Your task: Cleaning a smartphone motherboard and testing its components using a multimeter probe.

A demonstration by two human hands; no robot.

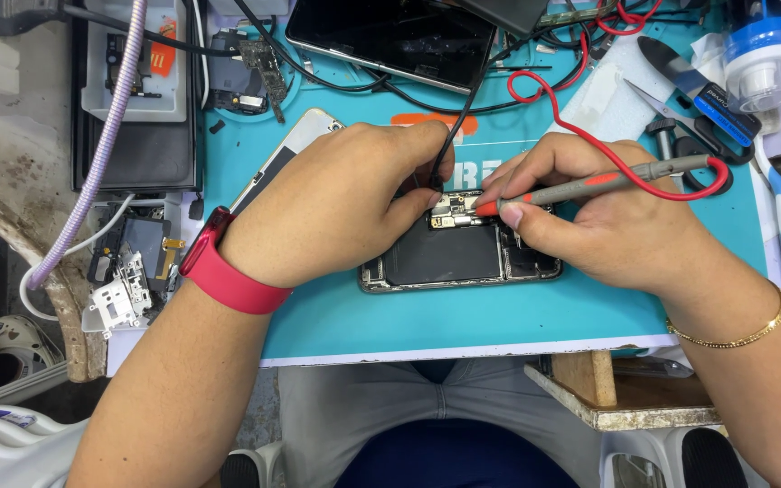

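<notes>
Nearest the bottom of the frame are the person's knees and a stool edge, then the front lip of the teal work mat (336, 321) that covers the bench. On it, just right of centre, lies an opened phone (458, 256), back off and insides facing up, flat so both hands can brace over it. The right hand (607, 212) is closed in a pen grip around a grey and red test probe (589, 185), its tip slanted down onto the small board at the phone's upper end; a red lead (553, 108) loops away from the probe's tail toward the upper right. The left hand (345, 199), with a red wristband (223, 271) at centre left, is curled over the phone's upper left corner, fingers pinched on a thin black lead (463, 117) whose end is hidden beneath them. Beyond the hands a removed screen panel (390, 36) rests at the top centre, kept out of the working area. Scissors (680, 113) lie at the upper right, and loose metal brackets (119, 294) sit off the mat at the left.
</notes>
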